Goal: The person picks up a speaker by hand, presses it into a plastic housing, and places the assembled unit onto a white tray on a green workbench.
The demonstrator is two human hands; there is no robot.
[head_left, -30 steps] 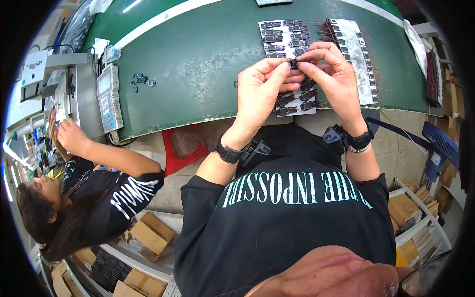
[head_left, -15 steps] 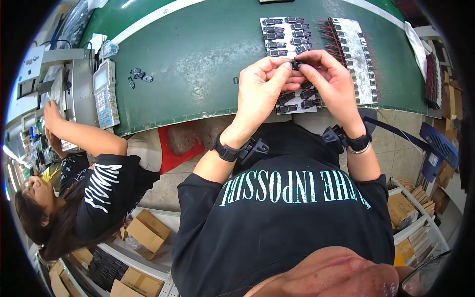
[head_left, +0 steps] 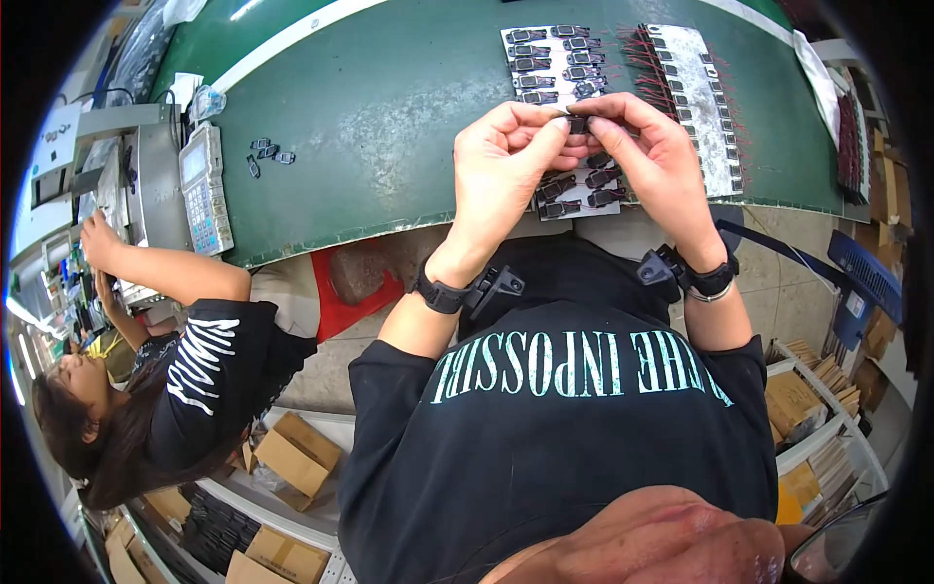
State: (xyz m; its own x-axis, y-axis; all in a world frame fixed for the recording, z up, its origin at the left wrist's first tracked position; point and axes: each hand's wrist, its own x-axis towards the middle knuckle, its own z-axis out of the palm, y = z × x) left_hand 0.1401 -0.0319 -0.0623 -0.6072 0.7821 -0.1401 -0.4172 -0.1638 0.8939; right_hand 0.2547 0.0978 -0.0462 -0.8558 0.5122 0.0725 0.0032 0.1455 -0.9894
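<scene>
My left hand [head_left: 494, 165] and my right hand [head_left: 658, 156] meet above the near part of a white board [head_left: 557, 60]. Between their fingertips they pinch a small black part [head_left: 578, 125], mostly covered by the fingers, so its exact kind cannot be made out. Both hands have thumb and forefinger closed on it. Rows of small black rectangular modules [head_left: 532, 65] with thin red wires lie on the board, partly hidden under my hands. To the right is a second pale board [head_left: 695, 107] with similar modules along its edges and red wires sticking out.
Several loose black pieces [head_left: 272, 152] lie on the green table [head_left: 389, 97] at left, beside a keypad device [head_left: 201, 185]. At the left a co-worker [head_left: 185, 380] reaches toward machinery. A blue fan [head_left: 864, 282] stands at right; cardboard boxes [head_left: 298, 454] sit on shelving behind.
My hands stay together on the small black part, with slight finger shifts. The view has moved a little. The co-worker's hands have moved slightly.
</scene>
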